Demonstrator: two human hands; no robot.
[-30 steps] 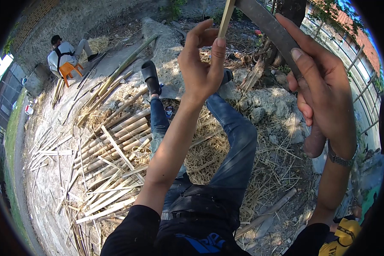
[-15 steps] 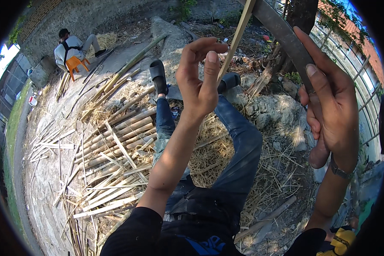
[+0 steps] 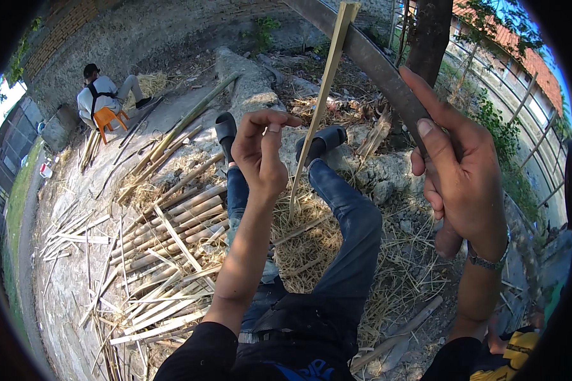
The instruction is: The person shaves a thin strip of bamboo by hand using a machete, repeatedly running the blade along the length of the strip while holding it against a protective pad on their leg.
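Note:
My right hand [image 3: 461,168] is closed around the rounded handle of a large dark machete [image 3: 384,73], its index finger stretched along the blade. The blade slants up and left, past the upper edge of the view. A long pale bamboo strip [image 3: 322,95] stands nearly upright, tilted, its upper part crossing the blade. Left of the strip is my left hand [image 3: 260,152], with loosely bent fingers and the index finger pointing toward the strip. A small gap shows between that fingertip and the strip, and I see nothing in this hand. The strip's lower end is before the straw by my legs.
Bamboo poles [image 3: 181,219] and split strips [image 3: 162,317] lie on the ground to my left. Straw-like shavings [image 3: 305,247] lie between my legs. At the upper left, a person [image 3: 102,92] sits on an orange chair [image 3: 111,116]. A tree trunk [image 3: 429,41] rises beyond the machete.
Both hands, the machete and the strip sit further left in the view, and the strip's top now shows. My left fingers are bent more, with the thumb closer to the index finger.

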